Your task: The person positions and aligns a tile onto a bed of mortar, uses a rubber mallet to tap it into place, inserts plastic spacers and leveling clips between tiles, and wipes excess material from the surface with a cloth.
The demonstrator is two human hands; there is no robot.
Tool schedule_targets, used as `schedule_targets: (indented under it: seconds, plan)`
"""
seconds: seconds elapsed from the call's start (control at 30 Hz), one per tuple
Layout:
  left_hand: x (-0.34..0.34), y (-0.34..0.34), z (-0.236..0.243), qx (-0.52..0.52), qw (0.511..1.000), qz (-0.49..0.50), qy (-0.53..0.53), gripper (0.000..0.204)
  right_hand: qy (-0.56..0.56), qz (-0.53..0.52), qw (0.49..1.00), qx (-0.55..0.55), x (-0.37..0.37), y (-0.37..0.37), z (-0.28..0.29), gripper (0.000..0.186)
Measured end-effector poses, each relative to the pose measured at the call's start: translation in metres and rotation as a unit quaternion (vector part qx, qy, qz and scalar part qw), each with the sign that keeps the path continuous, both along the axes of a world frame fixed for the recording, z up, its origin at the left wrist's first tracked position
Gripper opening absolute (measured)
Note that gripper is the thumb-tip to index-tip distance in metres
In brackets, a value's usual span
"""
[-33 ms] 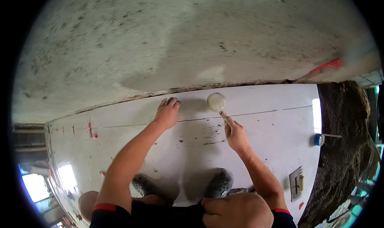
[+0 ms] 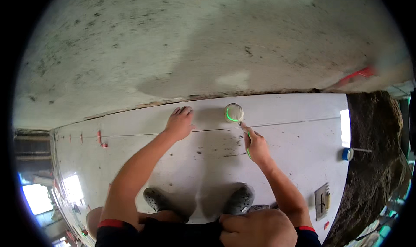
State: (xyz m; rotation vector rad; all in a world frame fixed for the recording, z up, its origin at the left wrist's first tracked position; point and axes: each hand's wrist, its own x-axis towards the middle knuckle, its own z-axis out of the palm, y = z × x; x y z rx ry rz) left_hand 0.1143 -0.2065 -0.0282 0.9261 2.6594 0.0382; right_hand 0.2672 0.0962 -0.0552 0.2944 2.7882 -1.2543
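Observation:
My right hand (image 2: 258, 147) is closed around the handle of a mallet with a pale round head (image 2: 234, 113). The head is over the narrow white tile strip (image 2: 294, 107) along the wall, close to the seam with the large white tiles (image 2: 277, 182). A bright green line curves across the mallet head and shows again along my right hand. To the left of the mallet, my left hand (image 2: 180, 121) rests palm down on the same strip, fingers stretched forward and holding nothing. Whether the mallet touches the tile I cannot tell.
A rough grey wall (image 2: 130, 43) rises beyond the tiles. Dark mortar (image 2: 370, 134) borders their right edge, beside a blue round object (image 2: 347, 154). A notched trowel (image 2: 322, 202) lies at lower right. Red tile spacers (image 2: 99, 138) stand at left. My grey clogs (image 2: 239, 198) are on the tiles.
The mallet head has shifted slightly toward me, and the green line now shows on it and on my right hand. My left hand stays in place on the strip.

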Motion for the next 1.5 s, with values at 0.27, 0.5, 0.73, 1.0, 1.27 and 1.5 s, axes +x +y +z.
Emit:
schedule_targets:
  seconds: [0.27, 0.5, 0.73, 1.0, 1.27, 1.5]
  plan:
    - [0.033, -0.275, 0.084, -0.205, 0.973, 0.073, -0.082, 0.05, 0.015, 0.134, 0.988, 0.071, -0.03, -0.005, 0.017, 0.048]
    - [0.037, -0.294, -0.027, -0.041, 0.952, 0.303, -0.032, 0.095, -0.165, 0.305, 0.901, 0.26, -0.09, -0.039, 0.082, 0.042]
    - [0.054, -0.271, -0.102, 0.041, 0.899, 0.429, 0.074, 0.106, 0.174, 0.263, 0.949, -0.003, -0.09, -0.209, 0.041, 0.039]
    - [0.059, -0.271, -0.083, 0.088, 0.872, 0.474, 0.085, 0.108, 0.072, 0.262, 0.962, 0.002, -0.104, -0.319, 0.007, 0.035]
    - [0.068, -0.29, -0.084, 0.066, 0.865, 0.49, 0.084, 0.103, 0.012, 0.278, 0.96, 0.031, -0.116, -0.362, 0.013, 0.036]
    - [0.076, -0.307, -0.081, 0.052, 0.887, 0.449, 0.09, 0.099, 0.024, 0.283, 0.959, 0.024, -0.119, -0.405, 0.015, 0.04]
